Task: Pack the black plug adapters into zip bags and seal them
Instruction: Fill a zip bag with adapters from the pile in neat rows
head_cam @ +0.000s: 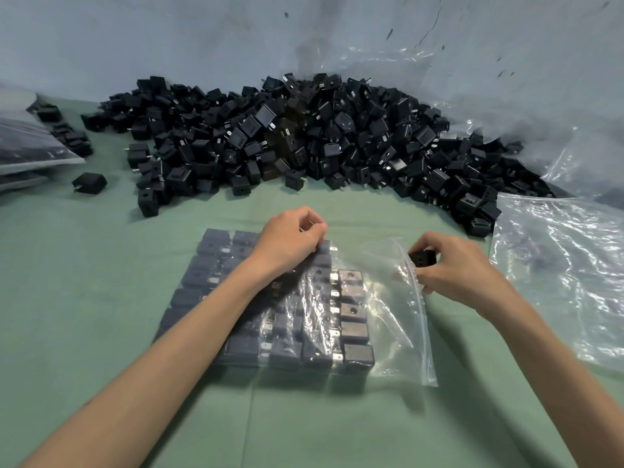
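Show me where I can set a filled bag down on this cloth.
Bare green cloth lies left of the zip bag, nearer than the loose adapter, and along the near edge between the forearms. Crowded: the adapter pile at the back, packed bags far left, clear plastic on the right.

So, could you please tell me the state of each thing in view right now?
zip bag: lying flat, mostly filled, mouth open on its right side.
packed adapters: in neat rows inside the bag.
held adapter: gripped by the right hand at the bag's mouth.
left hand: resting on the bag, fingers curled.
adapter pile: loose, unpacked.
spare bags: apparently empty, at right.
filled bags: stacked at far left.
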Available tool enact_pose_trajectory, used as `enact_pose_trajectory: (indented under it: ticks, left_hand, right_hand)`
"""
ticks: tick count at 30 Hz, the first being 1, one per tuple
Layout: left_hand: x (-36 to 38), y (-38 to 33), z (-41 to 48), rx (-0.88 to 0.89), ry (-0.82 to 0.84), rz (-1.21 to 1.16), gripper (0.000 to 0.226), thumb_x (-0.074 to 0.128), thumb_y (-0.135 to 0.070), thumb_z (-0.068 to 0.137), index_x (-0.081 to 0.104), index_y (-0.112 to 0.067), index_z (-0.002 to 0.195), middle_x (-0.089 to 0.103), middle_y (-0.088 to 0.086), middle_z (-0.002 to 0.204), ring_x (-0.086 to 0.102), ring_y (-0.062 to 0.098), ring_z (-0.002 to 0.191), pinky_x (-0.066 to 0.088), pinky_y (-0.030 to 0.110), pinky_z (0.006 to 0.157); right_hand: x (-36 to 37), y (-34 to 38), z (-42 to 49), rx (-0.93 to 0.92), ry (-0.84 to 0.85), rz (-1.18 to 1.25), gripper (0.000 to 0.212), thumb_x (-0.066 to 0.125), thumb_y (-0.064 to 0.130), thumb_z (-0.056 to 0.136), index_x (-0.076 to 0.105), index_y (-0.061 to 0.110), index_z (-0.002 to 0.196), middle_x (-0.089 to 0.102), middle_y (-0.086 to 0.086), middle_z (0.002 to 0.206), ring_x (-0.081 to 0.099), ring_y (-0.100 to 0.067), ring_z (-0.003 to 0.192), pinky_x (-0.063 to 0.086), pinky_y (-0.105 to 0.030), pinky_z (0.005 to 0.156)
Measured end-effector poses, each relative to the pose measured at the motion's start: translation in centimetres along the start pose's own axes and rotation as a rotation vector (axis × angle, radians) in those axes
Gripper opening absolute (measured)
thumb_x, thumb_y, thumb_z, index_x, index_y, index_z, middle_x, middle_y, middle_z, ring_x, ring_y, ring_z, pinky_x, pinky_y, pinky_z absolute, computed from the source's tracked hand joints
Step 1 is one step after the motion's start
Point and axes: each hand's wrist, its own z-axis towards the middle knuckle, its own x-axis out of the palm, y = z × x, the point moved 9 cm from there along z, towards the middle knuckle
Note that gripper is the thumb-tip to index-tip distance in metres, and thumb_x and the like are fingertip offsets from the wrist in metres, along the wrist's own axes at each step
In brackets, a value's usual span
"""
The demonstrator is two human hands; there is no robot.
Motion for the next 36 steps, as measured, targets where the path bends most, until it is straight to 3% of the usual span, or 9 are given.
enact_pose_trajectory:
  ticks: [3, 7, 13, 16, 20, 24, 28, 31, 36]
  left_hand:
    - [0.1, -0.1, 0.0, 0.003, 0.008, 0.03, 0.014, 0.054, -0.028, 0.095, 0.064, -0.018, 0.096, 0.07, -0.002, 0.089, 0.065, 0.017, 0.085, 0.052, 0.035, 0.082]
    - [0.1, -0.1, 0.0, 0.002, -0.001, 0.02, 0.015, 0.054, -0.027, 0.095, 0.065, -0.017, 0.095, 0.07, -0.003, 0.086, 0.065, 0.016, 0.083, 0.052, 0.036, 0.083]
    - [0.2, -0.2, 0.0, 0.016, 0.007, 0.034, 0.015, 0.053, -0.028, 0.096, 0.064, -0.019, 0.094, 0.069, -0.004, 0.088, 0.064, 0.015, 0.083, 0.051, 0.035, 0.083]
    - [0.2, -0.1, 0.1, 0.019, 0.011, 0.041, 0.015, 0.053, -0.029, 0.096, 0.064, -0.019, 0.094, 0.069, -0.005, 0.088, 0.063, 0.014, 0.084, 0.051, 0.034, 0.082]
    - [0.3, -0.1, 0.1, 0.022, 0.011, 0.05, 0.016, 0.052, -0.029, 0.096, 0.064, -0.019, 0.095, 0.069, -0.005, 0.087, 0.064, 0.015, 0.083, 0.05, 0.033, 0.079]
    - [0.3, 0.0, 0.2, 0.022, 0.011, 0.049, 0.015, 0.053, -0.03, 0.095, 0.064, -0.02, 0.095, 0.069, -0.006, 0.086, 0.064, 0.014, 0.082, 0.05, 0.032, 0.078]
    - [0.3, 0.0, 0.2, 0.031, 0.008, 0.051, 0.014, 0.053, -0.03, 0.095, 0.064, -0.022, 0.094, 0.069, -0.009, 0.084, 0.064, 0.011, 0.08, 0.049, 0.029, 0.077]
    - [0.3, 0.0, 0.2, 0.04, 0.009, 0.056, 0.012, 0.053, -0.03, 0.095, 0.062, -0.025, 0.09, 0.068, -0.013, 0.078, 0.062, 0.004, 0.073, 0.047, 0.025, 0.071]
    - [0.5, 0.0, 0.3, 0.042, 0.011, 0.069, 0.012, 0.053, -0.03, 0.096, 0.061, -0.027, 0.087, 0.068, -0.013, 0.075, 0.061, 0.002, 0.069, 0.044, 0.021, 0.066]
  right_hand:
    - [1.2, 0.8, -0.5, -0.055, 0.127, -0.076, 0.033, 0.082, 0.051, 0.054, 0.067, 0.025, 0.067, 0.063, 0.005, 0.058, 0.053, -0.002, 0.045, 0.035, -0.015, 0.041]
    - [3.1, 1.9, -1.0, -0.114, 0.242, 0.203, 0.041, 0.077, 0.06, 0.052, 0.074, 0.039, 0.087, 0.071, 0.022, 0.085, 0.062, 0.008, 0.075, 0.048, -0.015, 0.07]
    - [4.4, 2.4, -1.0, -0.28, 0.02, 0.252, 0.042, 0.065, 0.021, 0.087, 0.057, 0.019, 0.128, 0.063, 0.003, 0.116, 0.062, -0.014, 0.102, 0.05, -0.034, 0.092]
    - [5.1, 2.6, -1.5, -0.34, -0.023, 0.305, 0.038, 0.063, 0.013, 0.09, 0.055, 0.01, 0.128, 0.065, -0.007, 0.109, 0.065, -0.021, 0.094, 0.055, -0.038, 0.085]
    - [3.9, 2.2, -1.6, -0.322, -0.197, 0.388, 0.033, 0.07, 0.044, 0.081, 0.064, 0.026, 0.109, 0.069, 0.009, 0.088, 0.066, -0.002, 0.079, 0.053, -0.016, 0.071]
    - [3.1, 2.0, -1.6, -0.367, -0.35, 0.237, 0.025, 0.069, 0.019, 0.084, 0.066, 0.026, 0.107, 0.068, 0.005, 0.082, 0.061, -0.005, 0.067, 0.049, -0.012, 0.066]
    - [3.5, 2.6, -1.3, -0.421, -0.31, 0.207, 0.026, 0.059, 0.024, 0.09, 0.067, 0.015, 0.113, 0.064, -0.002, 0.089, 0.062, -0.012, 0.073, 0.051, -0.019, 0.067]
    - [4.1, 2.8, -1.4, -0.436, -0.249, 0.243, 0.035, 0.055, 0.03, 0.092, 0.063, 0.014, 0.121, 0.065, 0.007, 0.089, 0.06, -0.003, 0.063, 0.048, -0.009, 0.061]
    - [4.6, 2.9, -1.4, -0.419, -0.165, 0.314, 0.024, 0.057, 0.034, 0.092, 0.061, 0.056, 0.097, 0.069, 0.017, 0.08, 0.064, -0.008, 0.065, 0.053, -0.021, 0.059]
